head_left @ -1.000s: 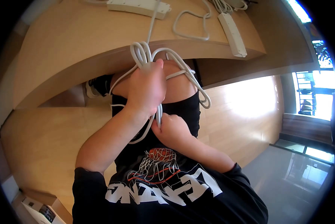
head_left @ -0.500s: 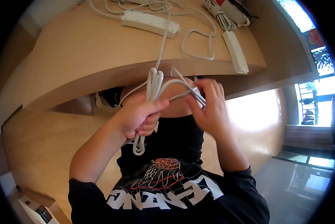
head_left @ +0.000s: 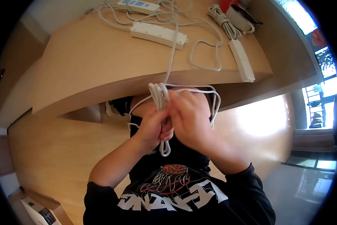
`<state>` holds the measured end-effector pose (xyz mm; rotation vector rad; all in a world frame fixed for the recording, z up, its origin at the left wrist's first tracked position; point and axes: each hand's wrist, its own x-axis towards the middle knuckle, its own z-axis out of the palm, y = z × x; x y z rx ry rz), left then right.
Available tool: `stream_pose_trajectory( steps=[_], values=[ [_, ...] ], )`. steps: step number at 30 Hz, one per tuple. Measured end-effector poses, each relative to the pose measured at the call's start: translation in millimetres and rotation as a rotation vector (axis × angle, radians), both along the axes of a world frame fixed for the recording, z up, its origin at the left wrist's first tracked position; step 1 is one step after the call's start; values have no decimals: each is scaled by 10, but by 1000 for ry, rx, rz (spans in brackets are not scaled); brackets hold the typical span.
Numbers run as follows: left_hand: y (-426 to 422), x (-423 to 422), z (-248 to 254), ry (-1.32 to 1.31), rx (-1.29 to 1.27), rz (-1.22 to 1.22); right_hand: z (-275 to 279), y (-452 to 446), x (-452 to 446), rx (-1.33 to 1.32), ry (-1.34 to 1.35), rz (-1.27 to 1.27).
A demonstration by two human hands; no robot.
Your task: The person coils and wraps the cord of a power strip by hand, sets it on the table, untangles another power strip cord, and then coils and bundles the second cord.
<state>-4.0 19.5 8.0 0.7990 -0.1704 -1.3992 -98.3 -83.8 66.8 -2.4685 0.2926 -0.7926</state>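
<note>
A white power cord (head_left: 159,98) is folded into a bundle of long loops over my lap. My left hand (head_left: 152,127) is closed around the middle of the bundle, with loops standing out above the fist and one hanging below. Against the bundle's right side, my right hand (head_left: 191,118) has its fingers bent together on the cord, slightly blurred; the fingertips are partly hidden. One length runs from the bundle up over the desk edge toward the white power strips. A loose loop (head_left: 218,101) arcs behind my right hand and drops beside my leg.
On the wooden desk (head_left: 82,63) lie a face-down power strip (head_left: 159,35), a strip with blue sockets (head_left: 138,6) and tangled cords. Further right are another strip (head_left: 241,62), its bundled cord (head_left: 224,22) and a white pot (head_left: 240,18). An open box (head_left: 44,210) stands at lower left.
My right hand has moved left from the loose cord to the bundle beside my left hand. The loose loop now hangs out to the right. The view has shifted slightly.
</note>
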Motion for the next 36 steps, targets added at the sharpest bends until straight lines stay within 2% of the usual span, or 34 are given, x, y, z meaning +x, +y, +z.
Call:
stream_pose_trajectory(
  steps=[6, 7, 8, 9, 10, 11, 14, 15, 16, 21, 24, 28, 30, 32, 34, 36],
  values=[
    [92, 29, -7, -249, -174, -31, 62, 118, -159, 14, 11, 118],
    [123, 28, -105, -190, -306, -27, 109, 105, -186, 36, -32, 168],
    [163, 47, -130, -324, -361, -7, 134, 83, -215, 57, -75, 219],
    [187, 68, -100, -457, -416, 14, 126, 66, -266, 197, -102, 293],
    [193, 78, -63, -592, -472, 36, 136, 116, -286, 487, -125, 378],
    [124, 117, -14, -870, -588, -16, 170, 179, -298, 770, -147, 464],
    [335, 129, 57, -549, -367, -219, 224, 90, -321, 773, -115, 640],
    [323, 77, 60, -625, -418, -142, 277, 26, -299, 603, -108, 675],
    [332, 84, 84, -631, -421, -176, 325, -3, -285, 433, -101, 706],
    [279, 116, 234, -735, -526, -236, 419, -7, -259, 250, -183, 642],
    [277, 137, 322, -799, -509, -266, 471, -4, -314, 267, -100, 624],
    [275, 134, 372, -911, -484, -245, 510, 47, -284, 149, -148, 585],
    [277, 101, 368, -858, -473, -211, 546, 43, -231, 139, -166, 612],
    [277, 84, 372, -780, -499, -222, 593, 85, -219, 118, -117, 533],
    [261, 80, 387, -676, -560, -271, 616, 109, -193, 168, -51, 523],
    [224, -29, 230, -806, -466, -231, 611, 73, -113, 309, 22, 601]
  ],
)
